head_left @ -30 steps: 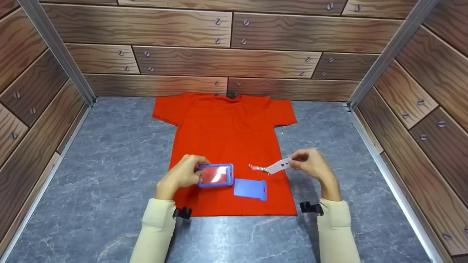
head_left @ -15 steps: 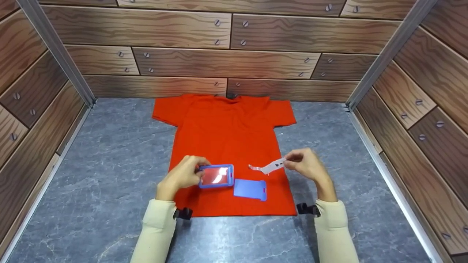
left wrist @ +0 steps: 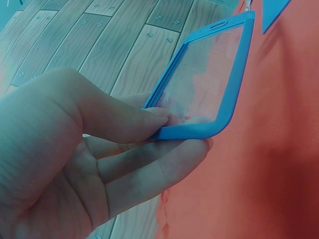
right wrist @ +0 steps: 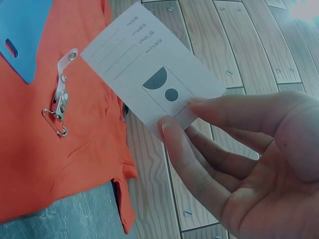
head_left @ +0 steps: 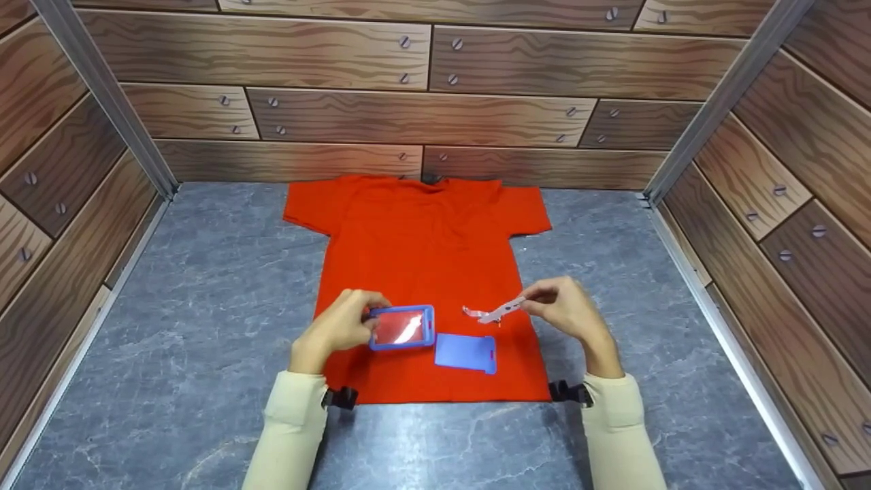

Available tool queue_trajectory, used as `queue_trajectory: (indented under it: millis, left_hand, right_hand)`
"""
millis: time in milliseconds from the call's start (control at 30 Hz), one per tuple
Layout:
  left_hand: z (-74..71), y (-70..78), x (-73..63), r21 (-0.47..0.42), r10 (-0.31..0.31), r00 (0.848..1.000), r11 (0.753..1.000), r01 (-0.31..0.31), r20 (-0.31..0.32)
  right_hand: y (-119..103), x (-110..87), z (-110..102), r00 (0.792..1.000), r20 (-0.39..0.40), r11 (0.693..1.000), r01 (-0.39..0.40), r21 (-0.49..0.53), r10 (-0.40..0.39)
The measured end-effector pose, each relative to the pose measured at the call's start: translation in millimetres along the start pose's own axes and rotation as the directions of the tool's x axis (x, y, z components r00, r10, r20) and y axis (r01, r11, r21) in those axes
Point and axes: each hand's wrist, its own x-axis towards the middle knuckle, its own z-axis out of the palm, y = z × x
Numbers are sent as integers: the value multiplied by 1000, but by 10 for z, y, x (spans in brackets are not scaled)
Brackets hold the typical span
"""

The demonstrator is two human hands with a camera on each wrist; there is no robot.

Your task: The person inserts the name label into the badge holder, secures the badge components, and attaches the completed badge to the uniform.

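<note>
My left hand [head_left: 340, 323] pinches one end of a blue-framed badge holder [head_left: 400, 328] with a clear window, between thumb and fingers. In the left wrist view the holder's blue frame [left wrist: 231, 89] stands tilted above red cloth. My right hand [head_left: 568, 309] pinches a white name card [right wrist: 134, 57] by its edge; printed lines and a dark portrait mark face the right wrist camera. A badge clip [right wrist: 61, 102] with a clear strap and a safety pin lies on the red T-shirt [head_left: 422, 252], partly behind the card in the head view. Close by lies a flat blue holder cover [head_left: 465, 352].
The T-shirt is spread flat on a grey marbled table [head_left: 218, 272], collar towards the back wall [head_left: 340, 112]. Wood-print panels also rise at the left and right, with metal posts [head_left: 714, 99] in the corners.
My right hand has moved a little left with the name card, which now shows more edge-on in the head view. The left hand and badge holder have hardly moved.
</note>
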Motion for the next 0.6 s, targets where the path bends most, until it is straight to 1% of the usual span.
queue_trajectory:
  millis: [167,333,467,600]
  left_hand:
    - [4,8,-2,-2,-8,1000,1000,8,9]
    - [11,16,-1,-16,-12,1000,1000,12,17]
    - [18,21,5,-24,-13,1000,1000,13,20]
    - [26,25,11,-40,-18,999,999,20,27]
  right_hand:
    - [-23,4,18,999,25,999,22,31,-23]
    - [-41,1,38,998,49,997,25,76,-29]
    - [-47,0,47,997,48,995,51,87,-55]
    - [-58,6,62,996,59,990,58,132,-66]
